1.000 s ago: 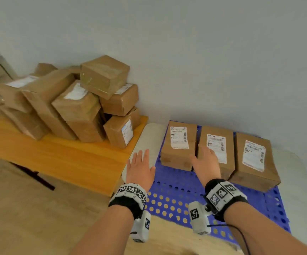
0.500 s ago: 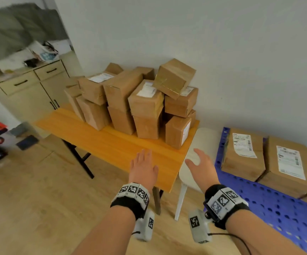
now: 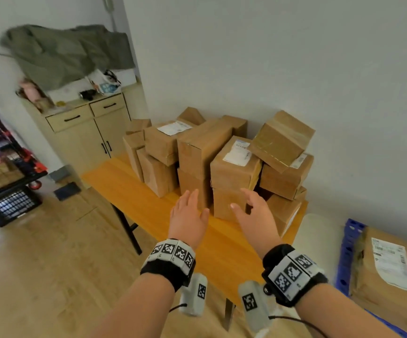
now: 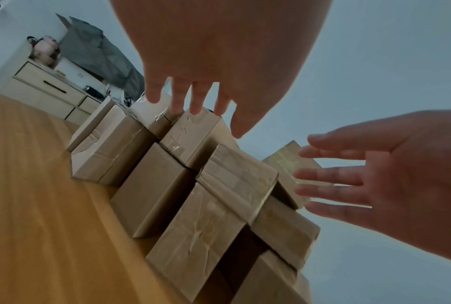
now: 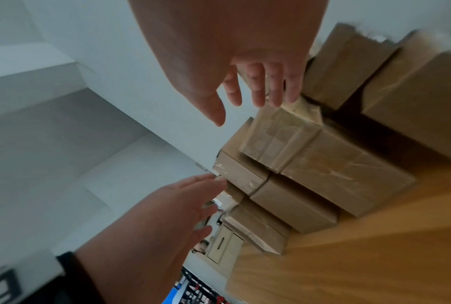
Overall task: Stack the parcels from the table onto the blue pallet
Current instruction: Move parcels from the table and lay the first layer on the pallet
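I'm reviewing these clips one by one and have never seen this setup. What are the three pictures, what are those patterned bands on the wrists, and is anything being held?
No machine here: a person works bare-handed. The patterned bands are wrist straps with printed markers, and a small camera hangs under each wrist. The big picture comes from a camera on the head, looking down; the other two look along each hand from those wrist cameras.

In the head view the left hand and right hand reach, fingers spread, toward a heap of brown cardboard parcels on an orange wooden table. Neither hand holds anything. At the right edge is the blue pallet, with at least one labelled parcel on it. A pale cabinet stands behind.
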### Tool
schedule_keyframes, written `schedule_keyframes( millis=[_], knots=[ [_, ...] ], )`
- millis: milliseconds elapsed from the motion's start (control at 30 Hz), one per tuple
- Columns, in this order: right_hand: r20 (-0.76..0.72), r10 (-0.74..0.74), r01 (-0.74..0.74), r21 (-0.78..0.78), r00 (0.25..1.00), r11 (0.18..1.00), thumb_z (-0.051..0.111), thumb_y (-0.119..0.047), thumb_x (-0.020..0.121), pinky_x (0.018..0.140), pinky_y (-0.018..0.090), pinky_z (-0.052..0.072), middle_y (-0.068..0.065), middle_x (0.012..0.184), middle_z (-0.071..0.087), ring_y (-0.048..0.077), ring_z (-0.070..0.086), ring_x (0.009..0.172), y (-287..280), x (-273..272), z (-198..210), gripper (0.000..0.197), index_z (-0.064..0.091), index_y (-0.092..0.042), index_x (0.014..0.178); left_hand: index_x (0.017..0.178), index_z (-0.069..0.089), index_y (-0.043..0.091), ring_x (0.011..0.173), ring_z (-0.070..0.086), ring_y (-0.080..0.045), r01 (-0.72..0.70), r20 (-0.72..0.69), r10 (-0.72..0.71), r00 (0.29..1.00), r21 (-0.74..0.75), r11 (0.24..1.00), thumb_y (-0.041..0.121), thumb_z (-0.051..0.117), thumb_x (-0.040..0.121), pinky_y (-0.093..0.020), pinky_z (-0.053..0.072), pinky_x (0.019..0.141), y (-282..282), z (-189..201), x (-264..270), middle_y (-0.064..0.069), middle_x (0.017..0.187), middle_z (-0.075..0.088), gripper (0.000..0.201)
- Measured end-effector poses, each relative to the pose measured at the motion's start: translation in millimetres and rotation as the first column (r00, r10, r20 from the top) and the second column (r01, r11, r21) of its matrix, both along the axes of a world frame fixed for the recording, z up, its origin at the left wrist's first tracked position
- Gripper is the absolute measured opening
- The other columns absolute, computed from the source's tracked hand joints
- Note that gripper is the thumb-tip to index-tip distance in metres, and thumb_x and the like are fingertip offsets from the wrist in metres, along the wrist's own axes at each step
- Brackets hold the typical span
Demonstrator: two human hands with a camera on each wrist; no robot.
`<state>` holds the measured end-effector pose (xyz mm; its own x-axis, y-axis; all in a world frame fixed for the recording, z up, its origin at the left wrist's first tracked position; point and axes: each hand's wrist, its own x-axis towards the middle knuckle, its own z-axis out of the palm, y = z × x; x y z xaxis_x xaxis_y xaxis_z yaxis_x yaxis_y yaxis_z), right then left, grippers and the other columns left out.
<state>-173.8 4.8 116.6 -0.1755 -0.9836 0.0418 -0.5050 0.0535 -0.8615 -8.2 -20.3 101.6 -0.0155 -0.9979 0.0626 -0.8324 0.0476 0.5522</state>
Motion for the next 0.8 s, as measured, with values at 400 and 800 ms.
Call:
schedule_keyframes(
  millis=[400, 800],
  knots=[
    [0.074, 0.059, -0.053, -0.079, 0.996, 0.995, 0.059, -0.037, 0.095, 0.112, 0.038, 0.037, -0.008, 0.147, 0.044, 0.010, 0.039, 0.135, -128.0, 11.8, 35.2, 0.053, 0.039, -0.033, 0.143, 0.152, 0.024, 0.023, 0.146, 0.022, -0.019, -0.115, -0.127, 0.104, 0.986, -0.086, 0.990, 0.035, 0.044, 0.100, -0.042, 0.027, 0.117, -109.1, 46.5, 24.5, 0.000, 0.159, 0.022, 0.056],
    [0.078, -0.035, 0.034, 0.006, 0.996, 0.999, 0.059, -0.036, 0.095, 0.105, 0.036, 0.044, -0.003, 0.140, 0.049, 0.014, 0.049, 0.125, -180.4, 44.5, 43.1, 0.057, 0.038, -0.027, 0.147, 0.146, 0.034, 0.022, 0.122, 0.052, -0.027, -0.058, -0.229, 0.058, 0.972, 0.007, 0.998, 0.033, 0.039, 0.101, -0.046, 0.044, 0.103, -201.0, 58.0, 43.5, -0.008, 0.142, 0.047, 0.047]
  ],
)
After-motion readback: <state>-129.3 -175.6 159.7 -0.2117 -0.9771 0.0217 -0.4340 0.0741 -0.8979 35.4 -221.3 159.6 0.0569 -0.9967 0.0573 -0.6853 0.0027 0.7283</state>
